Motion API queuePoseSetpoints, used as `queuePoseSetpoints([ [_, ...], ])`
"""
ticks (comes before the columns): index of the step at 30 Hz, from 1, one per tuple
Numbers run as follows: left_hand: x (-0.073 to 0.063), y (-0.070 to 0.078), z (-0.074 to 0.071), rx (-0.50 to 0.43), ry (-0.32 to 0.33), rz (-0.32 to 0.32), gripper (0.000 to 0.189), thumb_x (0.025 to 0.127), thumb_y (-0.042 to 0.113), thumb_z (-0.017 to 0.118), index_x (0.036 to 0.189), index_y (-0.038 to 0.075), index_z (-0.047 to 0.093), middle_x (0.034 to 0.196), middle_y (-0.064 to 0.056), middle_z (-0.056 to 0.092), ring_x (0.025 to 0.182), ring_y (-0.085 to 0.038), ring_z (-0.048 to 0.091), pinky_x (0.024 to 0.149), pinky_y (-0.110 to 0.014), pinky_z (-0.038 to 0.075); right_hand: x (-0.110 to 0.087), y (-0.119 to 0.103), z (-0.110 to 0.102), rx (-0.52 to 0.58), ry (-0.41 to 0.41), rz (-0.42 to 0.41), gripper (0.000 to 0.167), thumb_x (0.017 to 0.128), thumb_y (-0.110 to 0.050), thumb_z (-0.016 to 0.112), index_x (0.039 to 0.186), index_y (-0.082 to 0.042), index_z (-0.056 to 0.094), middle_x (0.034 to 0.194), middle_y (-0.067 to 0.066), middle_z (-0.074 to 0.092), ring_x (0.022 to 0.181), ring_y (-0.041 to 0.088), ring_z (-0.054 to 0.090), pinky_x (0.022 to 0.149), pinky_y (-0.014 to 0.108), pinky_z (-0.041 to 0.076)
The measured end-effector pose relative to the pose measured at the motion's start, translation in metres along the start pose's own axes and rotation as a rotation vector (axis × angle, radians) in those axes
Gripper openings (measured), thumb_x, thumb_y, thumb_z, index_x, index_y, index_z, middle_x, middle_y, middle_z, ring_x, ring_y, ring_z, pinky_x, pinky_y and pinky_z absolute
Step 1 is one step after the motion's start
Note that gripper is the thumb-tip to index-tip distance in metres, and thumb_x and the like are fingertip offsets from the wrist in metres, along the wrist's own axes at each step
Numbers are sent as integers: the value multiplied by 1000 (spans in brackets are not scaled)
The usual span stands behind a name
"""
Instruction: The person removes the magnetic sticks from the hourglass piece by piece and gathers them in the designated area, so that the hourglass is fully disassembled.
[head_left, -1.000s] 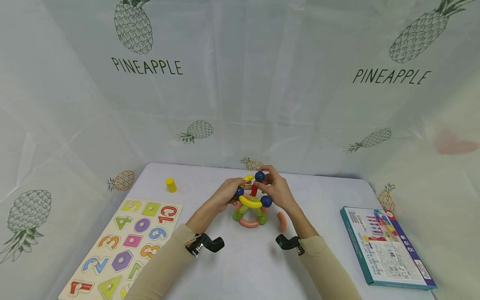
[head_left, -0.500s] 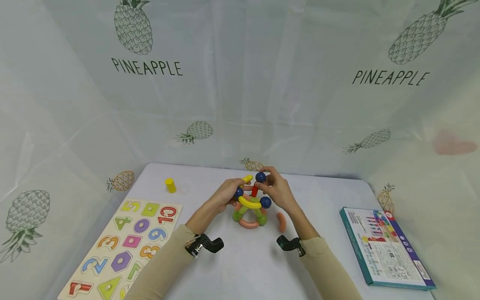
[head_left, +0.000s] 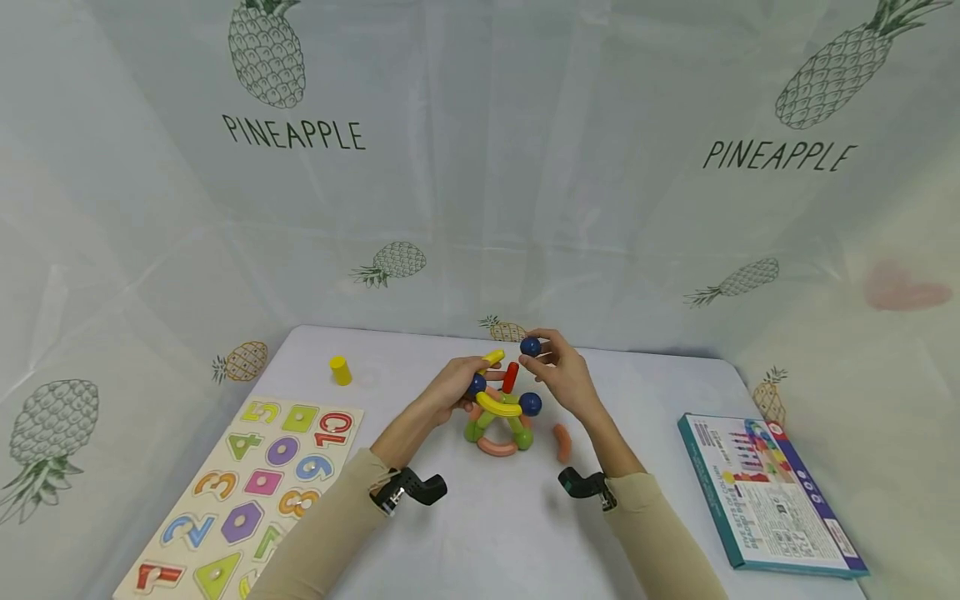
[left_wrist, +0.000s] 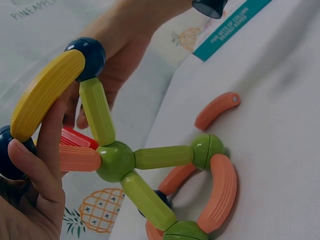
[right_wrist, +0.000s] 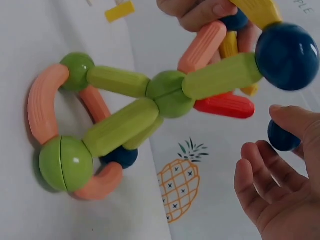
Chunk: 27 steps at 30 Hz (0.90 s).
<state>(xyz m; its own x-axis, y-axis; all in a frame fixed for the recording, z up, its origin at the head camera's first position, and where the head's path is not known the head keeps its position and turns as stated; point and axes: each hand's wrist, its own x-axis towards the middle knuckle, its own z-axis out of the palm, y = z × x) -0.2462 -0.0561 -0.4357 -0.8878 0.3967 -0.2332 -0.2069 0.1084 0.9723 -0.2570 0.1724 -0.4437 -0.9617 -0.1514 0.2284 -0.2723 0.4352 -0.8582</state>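
Note:
A magnetic rod-and-ball structure stands on the table, with a green ball [right_wrist: 171, 94] at its centre. Green rods run down from it to a base ring of salmon curved rods [left_wrist: 220, 192]. My left hand [head_left: 454, 382] grips a blue ball [right_wrist: 234, 21] on the structure's left side, where a yellow curved rod [left_wrist: 47, 95] joins it. That rod leads to another blue ball [head_left: 530, 404] at the right. A red rod [head_left: 510, 377] sticks out from the centre with its end bare. My right hand [head_left: 564, 375] pinches a loose blue ball [right_wrist: 283, 136], apart from the red rod.
A loose salmon curved rod [head_left: 562, 443] lies right of the structure. A yellow cylinder [head_left: 341, 371] stands at the back left. The number puzzle board [head_left: 247, 492] lies at left, a flat teal-edged box [head_left: 772, 492] at right. A pineapple-print curtain [head_left: 480, 167] hangs behind.
My right hand has pulled the blue ball off the red rod's end and moved it up and right. The left hand and the structure have hardly moved.

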Motion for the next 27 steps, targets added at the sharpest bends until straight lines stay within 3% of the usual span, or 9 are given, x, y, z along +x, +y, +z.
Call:
queuePoseSetpoints([
  [6,-1,0,-1,-2,-1,6,47,106,33,43,140,3,55,129,-13,68,44,-6,53,46,-15,43,-4,12,-13,-64,26,62,51,93,-46,71,133,-17,59,114,9,65,101,26,64,73,35,57],
  [16,-1,0,-4,-14,3,-4,52,106,31,42,148,1,44,130,-10,68,44,-7,57,44,-15,42,-13,44,-26,-161,-30,144,56,94,-44,69,137,-10,59,121,11,64,108,30,63,74,34,56],
  [23,-2,0,-4,-12,3,1,50,106,31,42,145,1,49,130,-10,68,45,-6,56,44,-15,42,-17,80,-27,-207,-91,256,50,94,-33,72,138,-13,58,125,13,63,114,32,62,86,44,53],
  [27,-2,0,-3,-12,2,0,47,106,30,43,142,2,52,130,-10,68,45,-6,55,44,-15,41,-17,93,-25,-228,-95,268,49,94,-30,72,137,-14,58,128,15,64,116,34,62,90,47,53],
])
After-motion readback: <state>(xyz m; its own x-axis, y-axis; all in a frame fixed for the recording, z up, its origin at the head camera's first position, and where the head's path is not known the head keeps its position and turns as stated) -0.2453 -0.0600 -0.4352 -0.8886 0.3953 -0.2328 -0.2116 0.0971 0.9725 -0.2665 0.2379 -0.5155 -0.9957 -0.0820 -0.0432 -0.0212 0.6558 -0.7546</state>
